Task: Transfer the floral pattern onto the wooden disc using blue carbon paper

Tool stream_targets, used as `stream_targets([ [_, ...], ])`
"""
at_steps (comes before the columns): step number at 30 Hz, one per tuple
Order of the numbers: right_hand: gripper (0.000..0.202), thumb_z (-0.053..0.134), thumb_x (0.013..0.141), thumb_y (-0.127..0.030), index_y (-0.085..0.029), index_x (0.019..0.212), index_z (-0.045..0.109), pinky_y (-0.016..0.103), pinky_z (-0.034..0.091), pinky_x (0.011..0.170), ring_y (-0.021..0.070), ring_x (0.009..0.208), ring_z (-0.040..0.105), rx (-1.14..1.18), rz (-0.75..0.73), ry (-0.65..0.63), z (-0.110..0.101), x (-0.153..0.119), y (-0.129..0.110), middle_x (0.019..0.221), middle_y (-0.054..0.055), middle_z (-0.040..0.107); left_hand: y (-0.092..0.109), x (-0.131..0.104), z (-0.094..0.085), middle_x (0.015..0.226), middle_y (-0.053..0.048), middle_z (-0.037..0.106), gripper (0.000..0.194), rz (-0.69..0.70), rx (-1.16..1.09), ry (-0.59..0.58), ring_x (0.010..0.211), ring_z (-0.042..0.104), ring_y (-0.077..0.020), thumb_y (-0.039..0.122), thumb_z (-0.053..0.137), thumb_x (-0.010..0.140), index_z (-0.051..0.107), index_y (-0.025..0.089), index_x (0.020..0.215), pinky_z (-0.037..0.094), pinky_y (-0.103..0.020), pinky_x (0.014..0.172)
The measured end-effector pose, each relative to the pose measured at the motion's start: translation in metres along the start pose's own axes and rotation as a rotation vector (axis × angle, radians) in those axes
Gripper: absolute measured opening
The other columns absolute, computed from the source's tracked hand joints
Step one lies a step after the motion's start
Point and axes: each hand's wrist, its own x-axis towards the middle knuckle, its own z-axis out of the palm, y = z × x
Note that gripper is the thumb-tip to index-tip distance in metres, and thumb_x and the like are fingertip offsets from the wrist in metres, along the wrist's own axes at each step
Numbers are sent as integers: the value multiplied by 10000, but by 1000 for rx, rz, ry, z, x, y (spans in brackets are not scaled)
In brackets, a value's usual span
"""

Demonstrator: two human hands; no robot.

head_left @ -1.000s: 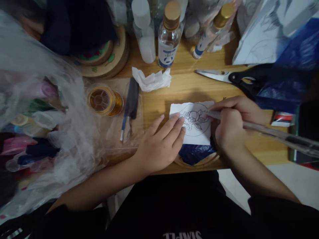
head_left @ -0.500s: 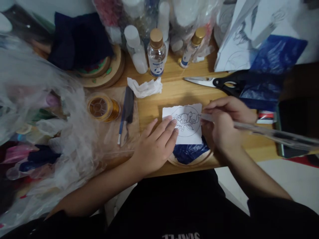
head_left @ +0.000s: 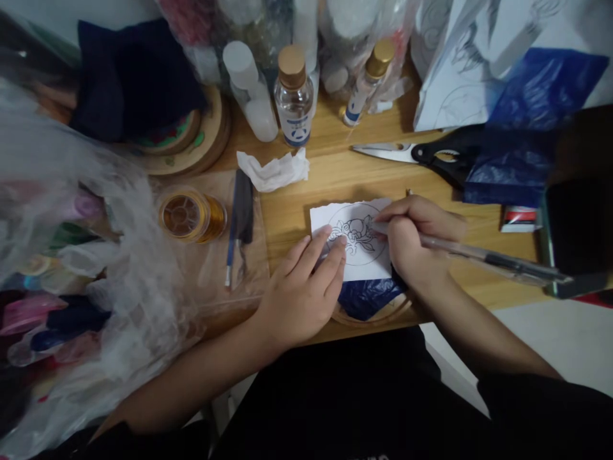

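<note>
A white paper [head_left: 366,267] with a circle and a line drawing of flowers lies over a blue sheet [head_left: 366,300] on a round wooden hoop [head_left: 400,311]. My left hand [head_left: 304,294] rests flat with spread fingers, its fingertips on the paper's left part. My right hand [head_left: 416,239] is closed round a clear pen [head_left: 483,257], whose tip is at the right part of the drawing. The pen's back end points right.
Scissors [head_left: 435,153] lie behind the paper, near a blue plastic piece [head_left: 507,166]. Bottles [head_left: 293,102] stand at the back. A crumpled tissue [head_left: 275,171], a thread spool [head_left: 191,216], a brush [head_left: 230,249] and plastic bags [head_left: 129,255] are on the left.
My right hand and the pen have moved left over the paper, and the tip is nearer the drawing's middle. The view has shifted slightly. My left hand still presses the paper.
</note>
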Motion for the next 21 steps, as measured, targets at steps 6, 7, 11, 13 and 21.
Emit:
stream_targets([
  [6,200,499,701,-72,-200,615,626,226,452,501,92,497,567,9,6,-17,1,0,-1,582,-43,625,1,-2,0,1217,-94,642,227,-31,-35,-23,1165,574,-299,92,481,890,624,70,1065,492,-414,942],
  [7,197,505,699,-68,-202,611,620,227,449,497,91,488,557,8,2,-17,0,0,-1,571,-46,615,1,-2,0,1226,-100,636,231,-39,-48,-26,1177,565,-300,90,482,889,620,68,1074,479,-417,956],
  [11,208,515,704,-58,-216,608,610,231,435,475,94,476,538,-13,-6,-28,-1,-1,0,548,-45,594,2,-4,0,1260,-111,614,260,-59,-78,-49,1223,527,-295,88,484,887,605,71,1116,437,-427,1001],
  [13,211,509,696,-54,-215,604,611,230,425,463,93,473,535,-9,-20,-21,-1,0,0,544,-42,593,2,-5,0,1259,-99,616,265,-57,-64,-56,1222,529,-288,94,478,889,610,85,1119,447,-422,992],
  [21,221,471,673,-73,-229,559,579,244,397,438,101,456,505,-11,-23,-16,-1,1,-2,516,-32,572,2,-5,1,1262,-106,614,262,-74,-105,-53,1239,515,-284,101,476,893,609,90,1118,432,-425,1014],
])
